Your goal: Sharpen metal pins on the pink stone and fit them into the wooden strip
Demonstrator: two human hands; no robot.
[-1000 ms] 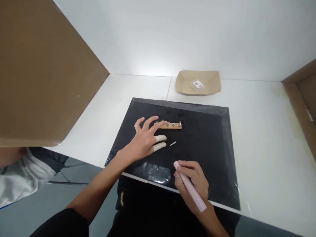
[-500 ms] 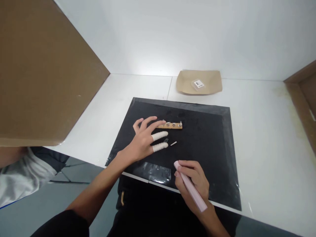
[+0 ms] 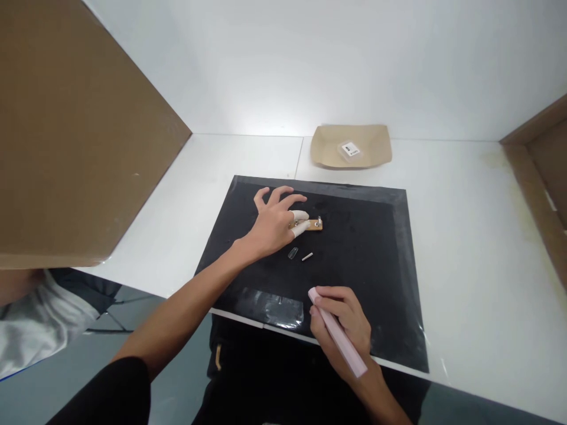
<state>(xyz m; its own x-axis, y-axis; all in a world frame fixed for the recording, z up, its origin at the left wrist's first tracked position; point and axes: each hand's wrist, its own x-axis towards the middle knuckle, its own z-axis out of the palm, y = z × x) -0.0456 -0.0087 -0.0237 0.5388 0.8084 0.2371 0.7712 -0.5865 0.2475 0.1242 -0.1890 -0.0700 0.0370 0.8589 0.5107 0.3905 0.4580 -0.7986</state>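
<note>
My left hand (image 3: 277, 223) reaches over a narrow wooden strip (image 3: 313, 225) with small metal pieces on top. White sleeves cover its thumb and index finger, whose tips are drawn close together at the strip; whatever is between them is hidden. The other fingers spread out behind the strip. Nearer to me lie a clear nail tip (image 3: 293, 253) and a short thin white stick (image 3: 307, 257) with a dark end. Low on the right, my right hand (image 3: 348, 319) is closed around a long pink nail file block (image 3: 339, 336), slanting down toward my wrist.
A black mat (image 3: 354, 260) covers the middle of the white table (image 3: 469, 260). At the back stands a cardboard tray (image 3: 374, 150) holding a small labelled clear case (image 3: 349, 150). A brown panel (image 3: 88, 130) borders the left, with another person's grey sleeve (image 3: 48, 313) below it.
My left hand has moved away from me and slightly right, its thumb and index finger closing at the strip. The nail tip is now uncovered. My right hand keeps holding the pink block.
</note>
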